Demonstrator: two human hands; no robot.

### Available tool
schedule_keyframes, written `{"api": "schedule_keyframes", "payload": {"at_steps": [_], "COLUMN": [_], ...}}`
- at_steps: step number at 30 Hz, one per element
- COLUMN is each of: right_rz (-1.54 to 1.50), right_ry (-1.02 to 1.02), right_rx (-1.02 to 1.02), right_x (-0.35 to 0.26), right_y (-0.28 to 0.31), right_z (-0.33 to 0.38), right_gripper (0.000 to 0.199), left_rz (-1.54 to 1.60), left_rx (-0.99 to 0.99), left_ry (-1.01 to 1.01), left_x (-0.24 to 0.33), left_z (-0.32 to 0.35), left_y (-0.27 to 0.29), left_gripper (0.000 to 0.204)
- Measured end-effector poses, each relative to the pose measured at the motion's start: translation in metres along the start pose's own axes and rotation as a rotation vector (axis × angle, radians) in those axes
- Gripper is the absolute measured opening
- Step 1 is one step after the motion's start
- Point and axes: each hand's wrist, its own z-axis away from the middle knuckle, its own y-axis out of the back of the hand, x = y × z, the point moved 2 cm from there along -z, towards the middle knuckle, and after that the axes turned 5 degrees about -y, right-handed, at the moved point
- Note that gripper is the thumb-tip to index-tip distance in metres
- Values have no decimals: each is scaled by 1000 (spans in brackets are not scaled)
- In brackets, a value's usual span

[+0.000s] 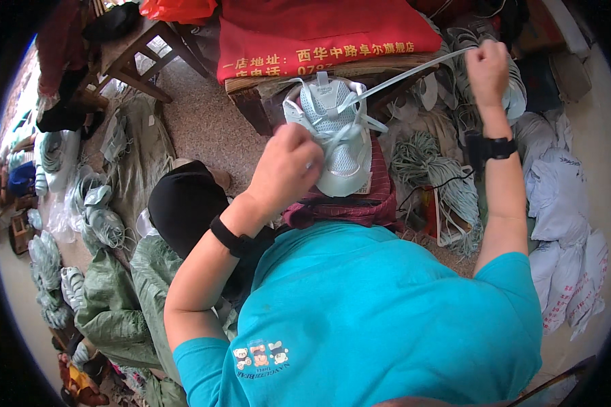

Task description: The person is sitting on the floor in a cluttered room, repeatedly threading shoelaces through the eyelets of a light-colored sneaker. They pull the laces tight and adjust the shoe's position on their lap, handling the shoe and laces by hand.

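A pale blue-and-white sneaker [343, 166] lies with its toe toward me, on a maroon striped cloth [380, 193] over my lap. A white shoelace [414, 74] runs from the shoe's eyelets up to the right, pulled taut. My right hand [487, 71] is closed around its far end, well away from the shoe. My left hand [288, 163] is at the left side of the shoe with its fingers curled; whatever is inside them is hidden. Further lace crosses over the tongue, and a loop sticks out at the shoe's right side.
Just beyond the shoe stands a wooden bench [251, 108] covered with a red cloth [326, 34]. Bundles of pale laces [421, 159] lie at the right, near white sacks [557, 197]. Green woven sacks [115, 305] and a wooden stool [139, 61] are at the left.
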Motion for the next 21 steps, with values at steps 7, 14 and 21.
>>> {"api": "schedule_keyframes", "payload": {"at_steps": [7, 14, 21], "right_rz": [195, 241, -680], "right_ry": [43, -167, 293], "right_rx": [189, -291, -719], "right_x": [61, 78, -159], "right_y": [30, 4, 29], "right_z": [-30, 1, 56], "right_gripper": [18, 18, 16], "left_rz": [-52, 36, -139], "left_rx": [-126, 282, 266], "left_ry": [156, 226, 10], "left_x": [-7, -15, -12], "left_z": [-18, -27, -45], "left_y": [26, 20, 26], "left_gripper": [18, 26, 23]}}
